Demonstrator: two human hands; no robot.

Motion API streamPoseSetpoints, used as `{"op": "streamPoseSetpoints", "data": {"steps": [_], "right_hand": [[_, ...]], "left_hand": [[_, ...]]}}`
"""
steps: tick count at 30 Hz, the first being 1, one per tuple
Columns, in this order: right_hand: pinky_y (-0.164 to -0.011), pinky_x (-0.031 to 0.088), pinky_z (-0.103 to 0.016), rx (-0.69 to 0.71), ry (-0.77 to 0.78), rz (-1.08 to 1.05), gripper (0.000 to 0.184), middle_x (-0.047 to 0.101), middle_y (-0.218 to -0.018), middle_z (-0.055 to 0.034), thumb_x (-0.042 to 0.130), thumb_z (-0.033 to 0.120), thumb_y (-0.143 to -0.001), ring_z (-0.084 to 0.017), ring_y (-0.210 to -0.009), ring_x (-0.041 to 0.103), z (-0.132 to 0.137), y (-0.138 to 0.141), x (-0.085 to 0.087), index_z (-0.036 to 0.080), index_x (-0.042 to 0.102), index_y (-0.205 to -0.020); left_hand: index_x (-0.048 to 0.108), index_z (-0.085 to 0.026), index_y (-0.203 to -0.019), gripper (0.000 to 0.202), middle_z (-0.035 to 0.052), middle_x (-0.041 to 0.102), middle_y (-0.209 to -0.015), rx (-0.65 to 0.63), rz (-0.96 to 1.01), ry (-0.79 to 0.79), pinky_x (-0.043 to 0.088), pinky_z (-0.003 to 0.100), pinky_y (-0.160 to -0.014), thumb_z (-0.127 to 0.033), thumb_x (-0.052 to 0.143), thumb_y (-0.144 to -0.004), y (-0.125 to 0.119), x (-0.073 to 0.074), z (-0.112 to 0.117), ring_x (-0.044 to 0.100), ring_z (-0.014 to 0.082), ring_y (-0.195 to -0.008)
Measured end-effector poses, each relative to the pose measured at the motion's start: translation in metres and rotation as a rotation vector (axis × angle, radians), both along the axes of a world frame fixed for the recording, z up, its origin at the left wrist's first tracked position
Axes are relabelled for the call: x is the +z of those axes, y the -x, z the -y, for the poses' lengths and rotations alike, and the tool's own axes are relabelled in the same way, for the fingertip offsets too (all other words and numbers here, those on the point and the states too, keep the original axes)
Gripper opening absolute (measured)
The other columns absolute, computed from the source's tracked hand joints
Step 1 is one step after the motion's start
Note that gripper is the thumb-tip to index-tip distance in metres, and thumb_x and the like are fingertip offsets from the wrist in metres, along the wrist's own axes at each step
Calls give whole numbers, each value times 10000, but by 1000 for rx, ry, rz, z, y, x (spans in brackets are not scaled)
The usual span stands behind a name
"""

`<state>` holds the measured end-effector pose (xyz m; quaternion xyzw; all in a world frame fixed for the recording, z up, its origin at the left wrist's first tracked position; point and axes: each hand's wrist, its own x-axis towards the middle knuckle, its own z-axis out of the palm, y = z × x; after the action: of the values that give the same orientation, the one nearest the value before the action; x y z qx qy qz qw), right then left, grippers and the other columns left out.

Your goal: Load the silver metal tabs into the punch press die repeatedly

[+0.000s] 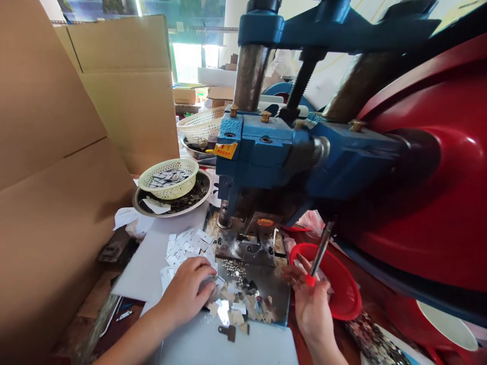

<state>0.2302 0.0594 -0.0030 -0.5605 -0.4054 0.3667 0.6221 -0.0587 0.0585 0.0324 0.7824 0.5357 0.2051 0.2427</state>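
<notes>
Red-tipped rod [321,250] slants, tip downward at the right hand [312,308].

Dark metal bed [277,290] under small shiny beads [236,268] and tan pieces [250,307], white board [140,268] under pale plates [186,247].

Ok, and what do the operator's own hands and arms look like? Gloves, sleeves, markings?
Left hand and right hand are both ungloved, five-fingered. No sleeve shows on the left forearm or right wrist. No watch, bracelet, ring or marking visible.
</notes>
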Motion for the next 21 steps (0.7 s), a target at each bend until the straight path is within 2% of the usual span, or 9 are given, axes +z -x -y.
{"op": "streamPoseSetpoints", "data": {"steps": [3,5,8,10,13,16,18,19,21], "right_hand": [[-740,497,-358,29,131,243,497,687,-907,-82,492,573,-800,-239,-852,638,-22,10,4,188,623,-1085],[-796,478,-383,91,98,464,454,681,-978,-98,502,543,-793,-252,-921,619,-42,20,10,184,648,-1029],[-803,456,-406,157,50,701,384,680,-920,-95,542,517,-750,-266,-901,609,-70,35,18,190,660,-914],[-730,458,-377,141,101,714,342,670,-806,-70,527,510,-751,-243,-791,611,-77,38,21,196,643,-821],[-650,441,-324,20,129,596,359,635,-703,-39,497,535,-763,-203,-686,585,-66,20,23,191,599,-769],[-661,437,-322,-153,108,517,398,649,-777,-57,499,553,-769,-209,-726,591,-35,-18,22,174,589,-854],[-676,432,-361,-292,178,672,416,657,-796,-83,490,550,-781,-237,-736,590,-13,-38,19,167,612,-891],[-712,430,-386,-332,159,782,428,657,-818,-102,485,548,-788,-255,-774,585,-4,-43,17,162,625,-908],[-749,432,-401,-261,69,956,410,664,-829,-116,453,520,-826,-266,-811,584,8,-36,12,167,651,-896]], "left_hand": [[572,-310,-1181,425,54,511,-1270,-97,-95,55,365,448,-998,-294,622,-759,-4,2,1,446,280,-1173],[554,-320,-1195,477,43,466,-1329,-140,-128,77,328,460,-1029,-311,661,-730,-5,3,-2,391,292,-1230],[601,-285,-1074,347,37,466,-1326,-156,-127,80,314,441,-1044,-295,663,-733,-6,3,-6,380,276,-1245],[605,-252,-1003,285,46,482,-1302,-130,-112,79,321,427,-1039,-264,663,-724,-6,3,-6,392,268,-1235],[595,-226,-954,270,57,513,-1252,-72,-82,93,349,402,-1004,-218,666,-694,-6,3,-4,423,262,-1199],[590,-226,-946,219,41,607,-1049,-21,-46,158,417,353,-872,-218,620,-729,-8,5,0,535,230,-1017],[590,-237,-967,186,8,640,-875,-20,-17,240,435,309,-750,-238,554,-785,-10,6,2,581,196,-839],[592,-245,-986,189,-4,646,-827,-22,-4,268,431,295,-711,-249,522,-810,-11,7,2,588,185,-782],[600,-262,-1028,222,-10,666,-824,-13,20,281,426,284,-700,-269,482,-840,-12,8,2,602,181,-766]]}}
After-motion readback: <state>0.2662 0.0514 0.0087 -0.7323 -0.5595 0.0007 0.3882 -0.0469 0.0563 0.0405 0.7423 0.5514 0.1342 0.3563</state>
